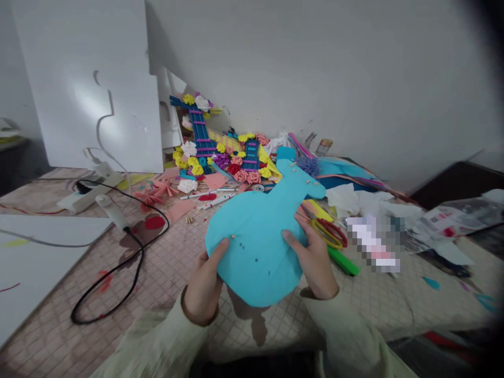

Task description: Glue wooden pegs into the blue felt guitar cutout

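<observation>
A flat turquoise cutout (255, 226), with a rounded body and a long neck ending in a head-like shape, is held up over the table by both hands. My left hand (207, 281) grips its lower left edge, the thumb on the front beside a small wooden peg. On the right edge, my right hand (313, 257) pinches it, thumb on the front and fingers behind. Small holes dot the body, and several short wooden pegs (293, 165) stick out of the head. Behind my right hand lie scissors with yellow and red handles (328, 233) and a green cutter (344, 261).
Paper-flower decorations (236, 163) pile up against the wall. At left are a glue gun (112, 211) with a looped black cable (137, 268), a power strip (79, 195) and a white board (43, 262). White tissue (346, 199) and plastic bags (460, 215) lie at right.
</observation>
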A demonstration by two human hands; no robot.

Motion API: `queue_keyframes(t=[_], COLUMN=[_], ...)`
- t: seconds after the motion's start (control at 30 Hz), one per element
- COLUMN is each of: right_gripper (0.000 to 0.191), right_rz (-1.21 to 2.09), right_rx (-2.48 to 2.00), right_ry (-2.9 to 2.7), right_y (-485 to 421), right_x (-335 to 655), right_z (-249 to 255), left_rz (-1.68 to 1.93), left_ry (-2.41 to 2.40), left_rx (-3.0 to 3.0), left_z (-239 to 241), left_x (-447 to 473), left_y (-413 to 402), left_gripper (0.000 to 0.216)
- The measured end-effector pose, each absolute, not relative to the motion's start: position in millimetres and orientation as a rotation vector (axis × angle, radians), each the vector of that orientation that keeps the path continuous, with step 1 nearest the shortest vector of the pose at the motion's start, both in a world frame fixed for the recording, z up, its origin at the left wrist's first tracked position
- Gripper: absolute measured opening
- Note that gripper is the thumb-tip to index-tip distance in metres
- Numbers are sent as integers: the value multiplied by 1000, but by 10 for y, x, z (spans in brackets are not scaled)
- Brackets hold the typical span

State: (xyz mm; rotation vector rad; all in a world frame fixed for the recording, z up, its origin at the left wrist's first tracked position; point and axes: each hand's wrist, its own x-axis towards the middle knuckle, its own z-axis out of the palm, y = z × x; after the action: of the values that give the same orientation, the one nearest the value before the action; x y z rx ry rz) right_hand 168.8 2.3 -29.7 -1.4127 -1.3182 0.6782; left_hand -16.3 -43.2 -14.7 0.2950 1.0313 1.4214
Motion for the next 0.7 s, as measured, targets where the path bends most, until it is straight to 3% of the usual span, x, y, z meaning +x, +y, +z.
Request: queue_keyframes(t=[0.53,0.7], right_gripper=[53,53], right_rz=[765,853], right_rx=[-1369,-1318], right_ry=[-1526,-1577], right_y=[346,613], right_x=[1712,1728], right_z=[-302,-277], left_rz=[1513,1496], left_ry=[1017,899], left_rx=[200,177], left_z=[-339,-395], left_x=[-128,-117], left_y=[-372,-345], left_gripper=[21,26])
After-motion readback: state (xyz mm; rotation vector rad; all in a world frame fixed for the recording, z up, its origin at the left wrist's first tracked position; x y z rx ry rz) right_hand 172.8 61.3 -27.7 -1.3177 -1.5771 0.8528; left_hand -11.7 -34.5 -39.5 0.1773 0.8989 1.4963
